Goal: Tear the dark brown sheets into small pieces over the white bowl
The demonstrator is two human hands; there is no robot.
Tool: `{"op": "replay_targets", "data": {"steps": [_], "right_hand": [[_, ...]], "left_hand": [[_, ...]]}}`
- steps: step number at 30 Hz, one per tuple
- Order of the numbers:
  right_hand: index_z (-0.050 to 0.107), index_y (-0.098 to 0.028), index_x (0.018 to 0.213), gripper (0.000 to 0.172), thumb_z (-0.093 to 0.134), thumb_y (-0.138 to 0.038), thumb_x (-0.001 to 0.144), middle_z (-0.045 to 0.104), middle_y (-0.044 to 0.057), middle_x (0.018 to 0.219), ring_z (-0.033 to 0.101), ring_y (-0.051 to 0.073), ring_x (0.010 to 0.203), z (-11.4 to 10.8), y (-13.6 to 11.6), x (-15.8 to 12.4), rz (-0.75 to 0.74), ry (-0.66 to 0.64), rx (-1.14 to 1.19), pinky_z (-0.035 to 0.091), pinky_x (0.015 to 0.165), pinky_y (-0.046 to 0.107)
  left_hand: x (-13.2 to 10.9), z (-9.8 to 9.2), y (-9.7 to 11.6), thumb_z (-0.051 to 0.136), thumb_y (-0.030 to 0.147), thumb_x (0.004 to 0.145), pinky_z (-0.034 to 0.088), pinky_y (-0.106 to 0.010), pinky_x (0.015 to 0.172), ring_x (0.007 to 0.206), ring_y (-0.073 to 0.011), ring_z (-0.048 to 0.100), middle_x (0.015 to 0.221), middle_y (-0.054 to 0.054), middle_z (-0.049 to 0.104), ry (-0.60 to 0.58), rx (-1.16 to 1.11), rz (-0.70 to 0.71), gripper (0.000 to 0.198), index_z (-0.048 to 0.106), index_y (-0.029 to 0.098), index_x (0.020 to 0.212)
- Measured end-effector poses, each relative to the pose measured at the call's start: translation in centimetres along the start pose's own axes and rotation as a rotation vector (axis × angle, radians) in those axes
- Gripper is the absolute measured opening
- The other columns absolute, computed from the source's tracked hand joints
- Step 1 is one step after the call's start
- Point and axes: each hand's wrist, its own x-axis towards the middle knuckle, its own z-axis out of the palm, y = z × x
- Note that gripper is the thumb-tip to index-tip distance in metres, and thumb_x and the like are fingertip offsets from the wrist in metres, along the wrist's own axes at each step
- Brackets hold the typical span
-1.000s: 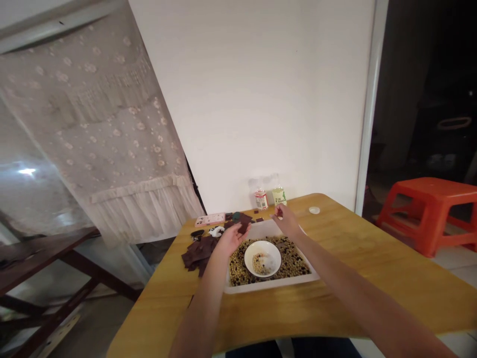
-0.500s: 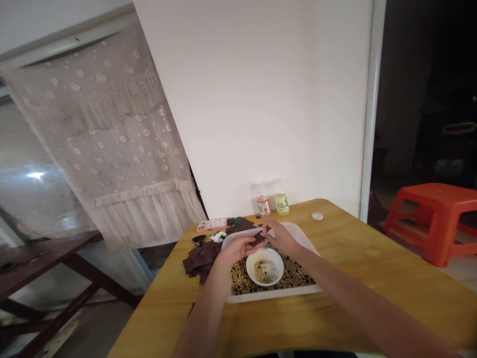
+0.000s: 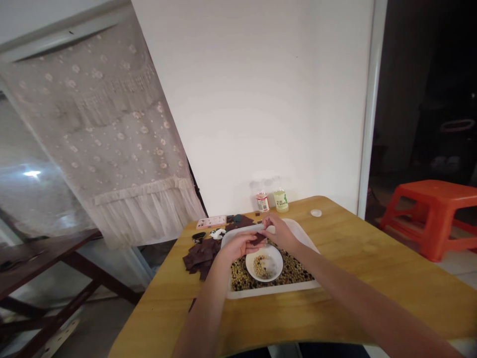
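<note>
My left hand (image 3: 236, 245) lies palm up over the back left corner of a white plastic tray (image 3: 272, 291). My right hand (image 3: 278, 233) is close beside it. A thin dark brown piece (image 3: 258, 239), perhaps dried food, sits between the two hands, held by the fingers of both. Below them, mixed pale and dark beans (image 3: 244, 276) fill the tray around a white bowl (image 3: 274, 261), which holds some pale beans and liquid. Left of the tray lies a heap of similar dark brown pieces (image 3: 199, 259).
The tray stands on a wooden table (image 3: 354, 258). Two small bottles (image 3: 262, 202) (image 3: 280, 200), a pink box (image 3: 210, 222) and a white lid (image 3: 316, 213) lie along the back. A lace curtain (image 3: 112, 124) hangs left; an orange stool (image 3: 428, 214) stands right.
My hands have come together over the tray, with the right hand now also on the dark piece. The view has shifted slightly and turned level.
</note>
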Motion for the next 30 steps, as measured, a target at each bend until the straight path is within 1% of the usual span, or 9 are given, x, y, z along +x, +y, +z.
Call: {"op": "replay_targets", "data": {"steps": [3,5,9,12,15,20,24,27,30], "right_hand": [[0.043,-0.020,0.079,0.018,0.057,-0.020,0.068,0.049,0.000,0.081,0.052,0.013,0.069,0.16,0.16,-0.11,0.020,0.006,0.032,0.043,0.066,0.030],[0.044,-0.020,0.080,0.018,0.058,-0.022,0.068,0.050,0.000,0.083,0.052,0.012,0.068,0.25,0.20,-0.16,0.030,-0.005,0.041,0.043,0.066,0.030],[0.044,-0.020,0.082,0.021,0.060,-0.024,0.068,0.052,0.000,0.084,0.054,0.013,0.070,0.26,0.02,-0.12,0.068,0.001,0.059,0.044,0.069,0.030],[0.045,-0.020,0.083,0.020,0.059,-0.023,0.069,0.053,0.001,0.085,0.055,0.013,0.073,0.13,-0.32,-0.03,0.089,0.019,0.091,0.044,0.071,0.031],[0.045,-0.020,0.081,0.016,0.057,-0.022,0.071,0.053,0.001,0.083,0.055,0.014,0.075,-0.01,-0.59,0.02,0.085,0.022,0.093,0.044,0.073,0.032],[0.047,-0.020,0.083,0.013,0.055,-0.020,0.072,0.054,0.001,0.083,0.055,0.014,0.078,-0.03,-0.38,-0.02,0.055,-0.007,0.046,0.044,0.074,0.032],[0.047,-0.019,0.081,0.012,0.054,-0.019,0.072,0.054,0.001,0.083,0.055,0.015,0.079,0.00,-0.11,-0.04,0.046,-0.014,0.033,0.044,0.075,0.032],[0.047,-0.019,0.082,0.013,0.055,-0.018,0.072,0.054,0.001,0.082,0.055,0.015,0.079,0.01,-0.02,0.00,0.039,-0.018,0.040,0.044,0.075,0.031],[0.047,-0.019,0.082,0.013,0.055,-0.018,0.072,0.054,0.001,0.082,0.055,0.015,0.079,0.03,0.08,0.01,0.045,-0.012,0.035,0.044,0.075,0.032]], "left_hand": [[0.11,-0.12,-0.14,0.063,0.013,0.070,0.051,-0.026,0.068,0.077,-0.0203,0.067,0.088,-0.012,0.069,-0.033,0.018,0.010,0.024,0.062,0.012,0.094],[0.13,-0.14,-0.16,0.063,0.013,0.070,0.051,-0.025,0.068,0.077,-0.0202,0.067,0.088,-0.012,0.069,-0.031,0.021,0.023,0.024,0.062,0.012,0.094],[-0.04,0.05,0.05,0.062,0.012,0.071,0.051,-0.023,0.065,0.077,-0.0201,0.067,0.088,-0.011,0.069,0.016,0.002,0.022,0.022,0.063,0.012,0.093],[-0.26,0.26,0.28,0.060,0.011,0.071,0.052,-0.024,0.065,0.074,-0.0192,0.067,0.087,-0.011,0.069,0.049,-0.014,0.047,0.023,0.064,0.012,0.093],[-0.40,0.39,0.39,0.059,0.009,0.071,0.052,-0.024,0.065,0.073,-0.0185,0.067,0.086,-0.010,0.069,0.062,-0.014,0.061,0.025,0.064,0.011,0.096],[-0.24,0.28,0.30,0.060,0.010,0.070,0.052,-0.023,0.064,0.072,-0.0182,0.067,0.089,-0.011,0.069,0.083,-0.006,0.040,0.028,0.063,0.011,0.098],[0.01,0.03,0.16,0.061,0.011,0.070,0.052,-0.022,0.066,0.073,-0.0176,0.067,0.091,-0.010,0.068,0.073,-0.004,0.033,0.032,0.062,0.012,0.102],[0.09,-0.09,0.13,0.062,0.012,0.070,0.051,-0.022,0.067,0.075,-0.0178,0.067,0.091,-0.010,0.068,0.082,0.010,0.026,0.037,0.059,0.012,0.107],[0.13,-0.14,0.10,0.062,0.014,0.070,0.051,-0.022,0.064,0.074,-0.0180,0.067,0.091,-0.010,0.068,0.108,0.026,0.018,0.043,0.056,0.011,0.112]]}}
